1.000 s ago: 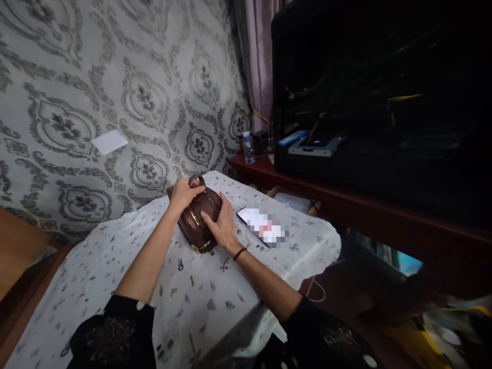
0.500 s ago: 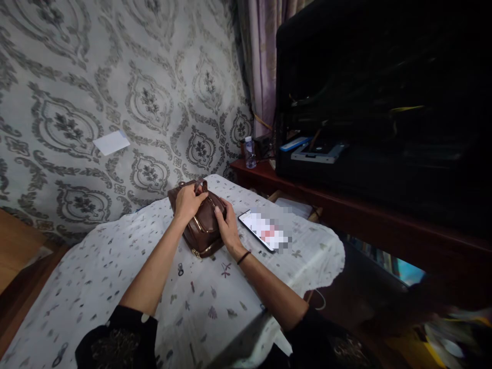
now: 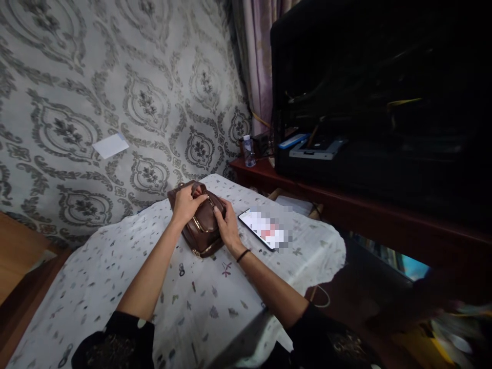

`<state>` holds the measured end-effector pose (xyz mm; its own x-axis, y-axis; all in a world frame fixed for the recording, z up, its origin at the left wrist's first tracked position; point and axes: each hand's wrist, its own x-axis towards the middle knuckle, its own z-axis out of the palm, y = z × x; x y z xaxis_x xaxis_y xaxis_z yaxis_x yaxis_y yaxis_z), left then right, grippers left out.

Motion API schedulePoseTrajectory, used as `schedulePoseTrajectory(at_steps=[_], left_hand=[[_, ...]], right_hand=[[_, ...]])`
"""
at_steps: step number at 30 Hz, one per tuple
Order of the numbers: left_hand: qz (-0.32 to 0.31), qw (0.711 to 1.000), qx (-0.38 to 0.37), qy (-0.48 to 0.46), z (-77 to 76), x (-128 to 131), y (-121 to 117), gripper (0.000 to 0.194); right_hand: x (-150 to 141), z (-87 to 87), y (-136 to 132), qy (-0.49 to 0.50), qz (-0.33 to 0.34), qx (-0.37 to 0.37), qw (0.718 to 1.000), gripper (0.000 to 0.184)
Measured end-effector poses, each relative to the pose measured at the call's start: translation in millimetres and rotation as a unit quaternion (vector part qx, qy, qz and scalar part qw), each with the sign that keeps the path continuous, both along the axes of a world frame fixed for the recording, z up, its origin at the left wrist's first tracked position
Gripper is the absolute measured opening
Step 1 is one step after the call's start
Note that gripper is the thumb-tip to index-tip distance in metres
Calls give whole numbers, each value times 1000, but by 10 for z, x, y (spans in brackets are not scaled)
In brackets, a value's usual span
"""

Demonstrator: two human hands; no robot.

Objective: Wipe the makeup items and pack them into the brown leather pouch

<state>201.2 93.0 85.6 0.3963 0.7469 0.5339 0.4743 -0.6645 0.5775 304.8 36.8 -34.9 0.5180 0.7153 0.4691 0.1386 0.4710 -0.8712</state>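
A brown leather bag (image 3: 205, 238) with gold-coloured zippers lies on the cloth-covered table. My left hand (image 3: 185, 206) is closed at its top, thumb and fingers pinched by the upper zipper and the short strap loop. The fingertips are partly hidden, so whether they grip a zipper pull is unclear. Along the bag's right side, my right hand (image 3: 229, 226) steadies it, thumb on the front and fingers behind. A smartphone (image 3: 261, 229) with a lit, partly blurred screen rests just right of that hand.
Patterned white cloth (image 3: 200, 312) covers the table. Behind the phone is an open box (image 3: 294, 205) with white contents. A dark red desk (image 3: 257, 174) holds a plastic bottle (image 3: 249, 151) and a big black screen (image 3: 369, 87). Patterned wallpaper (image 3: 146, 102) rises at the back left.
My left hand's fingers have shifted slightly at the bag's top, and the strap loop there looks more open. The right hand, bag and phone stay put; the view has turned slightly.
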Motion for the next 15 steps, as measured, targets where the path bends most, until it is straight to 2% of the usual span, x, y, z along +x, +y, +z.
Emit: schedulePoseTrajectory(at_steps=[5, 10, 15], left_hand=[[-24, 999, 22, 22, 19, 9, -77, 8], [-17, 999, 2, 29, -1, 2, -47, 7], [-34, 999, -18, 17, -27, -24, -3, 7]], right_hand=[[8, -16, 21, 2, -8, 0, 1000, 47], [33, -61, 20, 4, 18, -15, 1000, 52], [26, -91, 19, -2, 26, 8, 1000, 56]])
